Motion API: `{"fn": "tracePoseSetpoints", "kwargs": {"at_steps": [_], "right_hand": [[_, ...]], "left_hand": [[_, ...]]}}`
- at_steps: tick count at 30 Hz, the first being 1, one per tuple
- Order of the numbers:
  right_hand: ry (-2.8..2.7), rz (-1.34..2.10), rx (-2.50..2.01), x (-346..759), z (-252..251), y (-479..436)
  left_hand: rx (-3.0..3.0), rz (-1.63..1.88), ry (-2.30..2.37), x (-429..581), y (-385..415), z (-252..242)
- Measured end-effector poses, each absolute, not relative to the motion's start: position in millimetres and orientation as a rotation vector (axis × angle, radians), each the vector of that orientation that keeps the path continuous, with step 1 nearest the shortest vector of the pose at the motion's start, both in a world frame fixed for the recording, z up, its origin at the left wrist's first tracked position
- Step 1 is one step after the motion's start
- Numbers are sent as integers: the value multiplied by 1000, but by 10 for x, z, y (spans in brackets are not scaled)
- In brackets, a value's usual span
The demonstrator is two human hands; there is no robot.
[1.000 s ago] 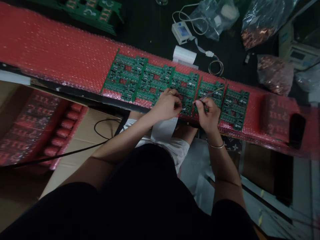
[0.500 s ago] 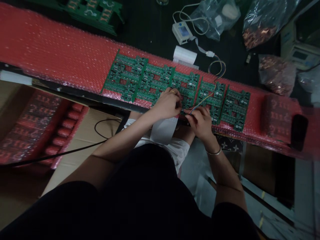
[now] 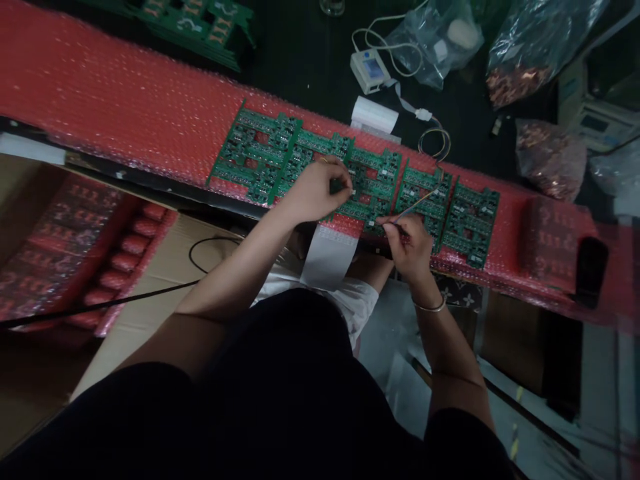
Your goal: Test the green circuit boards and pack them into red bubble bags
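Green circuit boards [image 3: 257, 157] lie in a row of several panels on red bubble wrap. Over the middle panels is my left hand [image 3: 317, 189], thumb and fingertips pinched together. A tiny whitish spot shows at those fingertips, too small to name. My right hand [image 3: 411, 245] grips the end of a thin coloured wire lead [image 3: 417, 202] near the front edge of a middle board. The lead runs back across the boards to a white connector [image 3: 423, 115]. Between my hands a strip of white paper [image 3: 330, 257] hangs over the table edge towards my lap.
Behind the boards stand a white paper roll [image 3: 375, 115] and a small white device with a screen [image 3: 371, 70]. Bags of copper-coloured parts [image 3: 550, 157] lie at right, beside a dark phone-like object [image 3: 591, 271]. Stacked green boards [image 3: 200, 27] sit far left; an open cardboard box [image 3: 145, 280] is below.
My left hand has lifted up and left, away from my right hand, uncovering the board's front edge and more of the paper strip. My right hand keeps the wire lead, shifted slightly right.
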State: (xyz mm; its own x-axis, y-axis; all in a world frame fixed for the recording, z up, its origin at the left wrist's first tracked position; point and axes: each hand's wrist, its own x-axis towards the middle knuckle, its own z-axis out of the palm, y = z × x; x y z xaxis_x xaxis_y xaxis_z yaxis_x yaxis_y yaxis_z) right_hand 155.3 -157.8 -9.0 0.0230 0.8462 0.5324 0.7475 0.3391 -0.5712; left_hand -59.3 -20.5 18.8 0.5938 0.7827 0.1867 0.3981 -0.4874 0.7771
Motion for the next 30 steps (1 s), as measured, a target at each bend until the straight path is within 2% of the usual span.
{"fn": "tracePoseSetpoints", "kwargs": {"at_steps": [5, 11, 30], "right_hand": [[-1622, 206, -1475, 1474, 88, -1235], [-1717, 242, -1484, 1354, -80, -850], [-1974, 68, -1402, 1378, -88, -827]], "left_hand": [[2091, 744, 976, -634, 149, 154], [2104, 647, 946, -468, 428, 146], [2206, 512, 903, -398, 582, 114]]}}
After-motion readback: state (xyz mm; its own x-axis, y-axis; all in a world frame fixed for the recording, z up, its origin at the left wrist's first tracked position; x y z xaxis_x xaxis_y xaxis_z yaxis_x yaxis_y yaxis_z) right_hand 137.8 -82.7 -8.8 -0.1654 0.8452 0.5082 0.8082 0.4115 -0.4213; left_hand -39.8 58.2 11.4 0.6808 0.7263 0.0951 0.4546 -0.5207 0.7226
